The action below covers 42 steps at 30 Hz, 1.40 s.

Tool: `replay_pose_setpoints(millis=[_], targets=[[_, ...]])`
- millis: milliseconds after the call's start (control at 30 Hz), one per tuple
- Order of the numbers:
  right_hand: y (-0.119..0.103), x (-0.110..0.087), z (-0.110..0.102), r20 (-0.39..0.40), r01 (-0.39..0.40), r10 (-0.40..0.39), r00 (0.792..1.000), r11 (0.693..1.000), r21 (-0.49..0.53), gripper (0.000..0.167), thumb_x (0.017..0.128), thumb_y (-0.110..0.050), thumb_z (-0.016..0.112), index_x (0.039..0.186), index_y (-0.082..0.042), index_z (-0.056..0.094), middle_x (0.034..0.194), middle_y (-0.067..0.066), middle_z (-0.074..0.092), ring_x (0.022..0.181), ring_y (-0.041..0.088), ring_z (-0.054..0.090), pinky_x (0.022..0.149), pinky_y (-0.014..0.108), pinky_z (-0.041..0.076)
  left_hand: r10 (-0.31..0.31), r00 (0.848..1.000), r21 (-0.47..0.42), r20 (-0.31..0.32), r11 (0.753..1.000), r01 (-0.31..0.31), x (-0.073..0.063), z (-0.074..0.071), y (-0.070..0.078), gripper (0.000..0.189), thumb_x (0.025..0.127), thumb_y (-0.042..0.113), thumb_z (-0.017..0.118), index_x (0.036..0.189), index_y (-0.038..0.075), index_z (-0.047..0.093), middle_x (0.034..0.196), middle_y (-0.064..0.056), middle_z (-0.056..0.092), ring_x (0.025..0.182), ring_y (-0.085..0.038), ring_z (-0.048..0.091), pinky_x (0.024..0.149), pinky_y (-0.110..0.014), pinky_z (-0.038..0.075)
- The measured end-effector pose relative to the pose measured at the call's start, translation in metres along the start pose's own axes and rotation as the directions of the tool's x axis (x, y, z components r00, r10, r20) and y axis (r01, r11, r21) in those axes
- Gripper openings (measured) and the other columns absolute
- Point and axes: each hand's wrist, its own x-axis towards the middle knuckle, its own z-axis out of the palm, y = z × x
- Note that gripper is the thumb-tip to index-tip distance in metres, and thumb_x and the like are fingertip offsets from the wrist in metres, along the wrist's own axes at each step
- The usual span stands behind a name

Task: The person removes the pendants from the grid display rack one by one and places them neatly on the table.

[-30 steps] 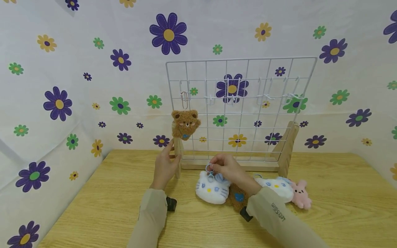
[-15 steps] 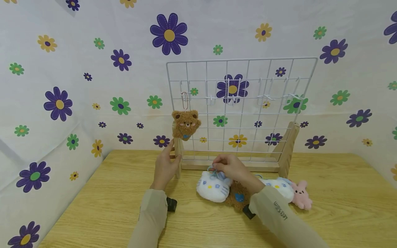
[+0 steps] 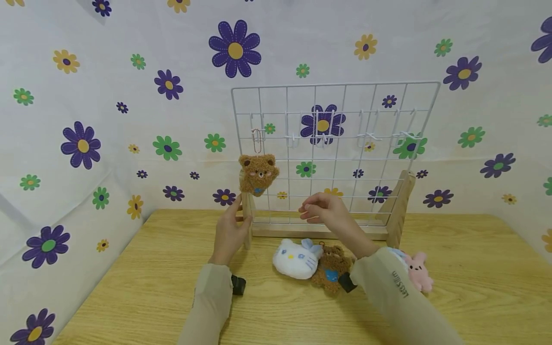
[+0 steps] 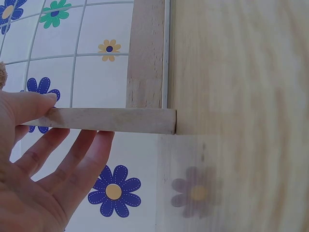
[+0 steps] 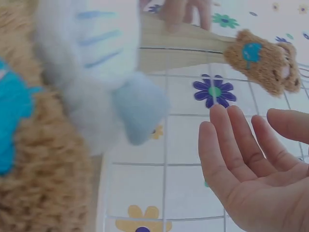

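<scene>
My left hand grips the wooden side post of a white wire grid rack, thumb on one face and fingertips on the other. My right hand is raised in front of the lower grid, fingers relaxed and holding nothing. Below it on the table lie a white cat plush with a blue bow and a brown bear plush with a blue patch, side by side. Another brown bear plush hangs by a ball chain from the leftmost hook.
Several white hooks stick out along the grid's upper part. Right of the right forearm lie a pink plush and a mostly hidden white one with blue. A flowered cloth covers the back and sides behind the wooden table.
My right hand has let go of the ring at the top of the white cat plush and risen toward the grid. The left hand stays on the post.
</scene>
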Motion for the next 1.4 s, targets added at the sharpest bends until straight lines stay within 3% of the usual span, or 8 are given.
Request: replay_pose_setpoints(millis=[167,300,800,1400], targets=[[-0.009,0.002,-0.003,-0.02,-0.034,0.035,0.999,0.998,0.061,0.025,0.106,-0.004,0.051,0.121,0.014,0.057,0.116,0.024,0.068,0.097,0.026,0.071,0.09,0.04,0.059,-0.006,1.0,0.005,0.004,1.0,0.006,0.0,0.0,0.001,0.063,0.092,-0.003,0.07,0.15,-0.004,0.044,0.129,-0.029,0.062,0.092,-0.041,0.071,0.072,-0.045,0.063],[-0.016,0.002,-0.004,-0.025,-0.019,0.021,0.999,0.995,0.102,0.024,0.106,-0.005,0.05,0.122,0.012,0.057,0.118,0.024,0.067,0.097,0.024,0.071,0.09,0.037,0.058,-0.012,1.0,0.005,0.007,1.0,0.012,0.0,-0.001,0.001,0.063,0.093,-0.003,0.069,0.151,-0.003,0.044,0.129,-0.029,0.062,0.093,-0.041,0.071,0.072,-0.045,0.063],[-0.041,0.006,0.002,-0.064,0.089,-0.077,0.995,0.975,0.205,0.023,0.106,-0.01,0.054,0.121,0.006,0.06,0.113,0.015,0.069,0.093,0.018,0.071,0.09,0.037,0.058,0.009,1.0,0.02,-0.003,1.0,-0.009,0.0,0.001,-0.001,0.062,0.092,-0.003,0.07,0.149,-0.004,0.045,0.127,-0.029,0.062,0.091,-0.04,0.07,0.072,-0.045,0.063],[-0.063,0.016,0.008,-0.069,0.086,-0.07,0.995,0.962,0.26,0.024,0.106,-0.009,0.053,0.124,0.006,0.059,0.116,0.016,0.068,0.091,0.018,0.071,0.089,0.037,0.058,0.005,1.0,0.001,0.0,1.0,-0.005,-0.001,0.0,0.002,0.062,0.093,-0.004,0.069,0.149,-0.005,0.045,0.13,-0.029,0.061,0.093,-0.041,0.07,0.073,-0.046,0.062]])
